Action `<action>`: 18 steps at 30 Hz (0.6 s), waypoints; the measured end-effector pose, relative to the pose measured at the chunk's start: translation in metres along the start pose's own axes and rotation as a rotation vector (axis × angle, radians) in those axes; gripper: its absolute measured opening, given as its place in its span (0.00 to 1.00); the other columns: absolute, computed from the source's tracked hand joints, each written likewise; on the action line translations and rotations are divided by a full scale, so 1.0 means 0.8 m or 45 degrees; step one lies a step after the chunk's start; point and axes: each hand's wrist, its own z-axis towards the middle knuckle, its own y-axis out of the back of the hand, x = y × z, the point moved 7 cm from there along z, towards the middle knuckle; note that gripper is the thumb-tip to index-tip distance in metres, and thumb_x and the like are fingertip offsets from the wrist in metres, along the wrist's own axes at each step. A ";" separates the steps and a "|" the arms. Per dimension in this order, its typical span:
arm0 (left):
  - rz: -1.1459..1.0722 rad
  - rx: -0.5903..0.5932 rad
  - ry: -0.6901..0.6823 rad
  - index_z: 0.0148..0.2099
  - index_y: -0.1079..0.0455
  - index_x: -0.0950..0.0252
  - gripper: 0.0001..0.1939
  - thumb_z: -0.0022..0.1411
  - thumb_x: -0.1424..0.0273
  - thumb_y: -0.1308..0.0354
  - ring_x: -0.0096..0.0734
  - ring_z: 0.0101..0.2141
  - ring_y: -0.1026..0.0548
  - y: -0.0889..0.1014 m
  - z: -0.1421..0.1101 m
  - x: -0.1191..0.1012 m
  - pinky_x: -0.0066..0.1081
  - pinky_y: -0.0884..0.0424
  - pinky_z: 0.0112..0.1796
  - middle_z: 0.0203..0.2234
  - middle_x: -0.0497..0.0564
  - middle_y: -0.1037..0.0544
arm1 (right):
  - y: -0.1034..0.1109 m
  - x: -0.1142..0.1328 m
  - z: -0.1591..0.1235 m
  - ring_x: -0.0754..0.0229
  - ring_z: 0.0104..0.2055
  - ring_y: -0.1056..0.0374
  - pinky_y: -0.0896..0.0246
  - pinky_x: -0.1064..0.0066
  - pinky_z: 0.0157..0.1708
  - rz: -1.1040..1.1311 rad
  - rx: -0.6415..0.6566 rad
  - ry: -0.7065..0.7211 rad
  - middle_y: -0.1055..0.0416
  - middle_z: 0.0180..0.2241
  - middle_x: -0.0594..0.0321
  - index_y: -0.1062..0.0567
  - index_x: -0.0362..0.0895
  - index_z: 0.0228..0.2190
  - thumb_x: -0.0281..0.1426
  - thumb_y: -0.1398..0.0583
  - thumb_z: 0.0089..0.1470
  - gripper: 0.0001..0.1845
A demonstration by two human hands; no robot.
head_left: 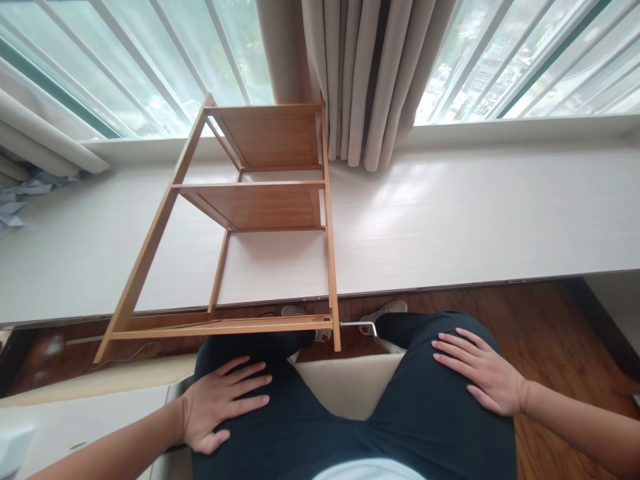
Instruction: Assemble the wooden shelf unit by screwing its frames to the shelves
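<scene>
My left hand [223, 402] lies flat on one thigh of my dark trousers [310, 443], its fingers spread and holding nothing. On the other thigh rests my right hand [479, 371], open and bare, fingers pointing inward. In front of my knees is a wooden shelf rack [250, 204] with slatless panels, lying on its side or tilted across the white ledge. An L-shaped hex key [369, 325] sticks out from the rack's near right post, its short end bent down. Neither hand touches the rack or the hex key.
A white window ledge [480, 213] runs across the view, with beige curtains [345, 80] hanging onto it. Crumpled grey-white pieces [13, 207] lie at far left. A white cabinet [90, 420] stands by my left arm. Below is a brown wooden floor [540, 333].
</scene>
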 end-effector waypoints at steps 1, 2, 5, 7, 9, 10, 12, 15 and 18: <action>0.001 0.004 -0.001 0.75 0.51 0.49 0.37 0.66 0.49 0.60 0.51 0.70 0.44 0.000 0.000 0.001 0.56 0.50 0.67 0.69 0.50 0.37 | -0.001 0.000 -0.002 0.46 0.71 0.46 0.71 0.49 0.73 -0.002 0.007 0.005 0.39 0.68 0.60 0.36 0.50 0.67 0.47 0.49 0.61 0.36; 0.006 0.007 -0.003 0.75 0.51 0.49 0.37 0.66 0.49 0.60 0.51 0.70 0.44 -0.001 0.000 0.001 0.56 0.50 0.67 0.69 0.50 0.37 | -0.001 0.000 -0.004 0.46 0.71 0.46 0.71 0.49 0.73 -0.006 0.017 0.011 0.39 0.68 0.60 0.36 0.50 0.67 0.47 0.49 0.61 0.37; 0.028 0.015 -0.014 0.75 0.51 0.50 0.37 0.67 0.49 0.60 0.51 0.70 0.44 0.000 0.001 0.001 0.56 0.50 0.67 0.70 0.51 0.38 | -0.001 -0.002 -0.008 0.46 0.71 0.47 0.71 0.49 0.73 -0.003 0.026 0.010 0.40 0.68 0.60 0.36 0.50 0.68 0.47 0.50 0.61 0.37; 0.037 0.021 -0.028 0.75 0.51 0.51 0.37 0.68 0.49 0.62 0.51 0.70 0.45 0.002 0.003 0.001 0.55 0.50 0.67 0.70 0.52 0.40 | 0.001 -0.004 -0.009 0.46 0.72 0.47 0.71 0.48 0.73 0.001 0.034 0.010 0.41 0.69 0.59 0.37 0.50 0.68 0.47 0.50 0.60 0.38; 0.024 0.024 -0.049 0.75 0.51 0.52 0.37 0.68 0.49 0.63 0.51 0.70 0.45 0.004 0.006 0.002 0.55 0.49 0.66 0.72 0.53 0.42 | 0.001 -0.003 -0.007 0.45 0.72 0.48 0.72 0.49 0.73 -0.017 0.077 0.061 0.42 0.69 0.59 0.39 0.49 0.69 0.48 0.49 0.60 0.39; 0.011 0.025 -0.062 0.75 0.51 0.52 0.37 0.68 0.49 0.63 0.52 0.70 0.45 0.006 0.008 0.002 0.55 0.49 0.66 0.72 0.54 0.44 | 0.001 -0.003 -0.006 0.45 0.72 0.49 0.73 0.49 0.73 -0.028 0.099 0.088 0.43 0.70 0.58 0.39 0.49 0.69 0.48 0.48 0.60 0.40; -0.024 0.028 -0.089 0.75 0.50 0.52 0.37 0.67 0.49 0.63 0.53 0.70 0.45 0.009 0.012 0.002 0.55 0.48 0.66 0.73 0.55 0.46 | 0.002 -0.003 -0.003 0.44 0.73 0.51 0.73 0.49 0.73 -0.032 0.119 0.110 0.45 0.70 0.58 0.40 0.48 0.69 0.48 0.49 0.60 0.40; -0.075 0.031 -0.109 0.74 0.48 0.52 0.37 0.66 0.50 0.60 0.54 0.70 0.44 0.013 0.020 0.003 0.56 0.49 0.66 0.72 0.55 0.44 | 0.004 -0.004 0.003 0.43 0.74 0.54 0.69 0.47 0.72 -0.004 0.118 0.097 0.46 0.71 0.58 0.39 0.49 0.69 0.49 0.50 0.60 0.39; -0.123 0.043 -0.145 0.74 0.48 0.51 0.37 0.65 0.52 0.57 0.53 0.69 0.42 0.018 0.033 0.002 0.56 0.52 0.67 0.71 0.54 0.41 | 0.004 0.001 0.010 0.43 0.74 0.55 0.67 0.47 0.72 0.009 0.145 0.135 0.46 0.71 0.59 0.38 0.49 0.69 0.49 0.50 0.60 0.39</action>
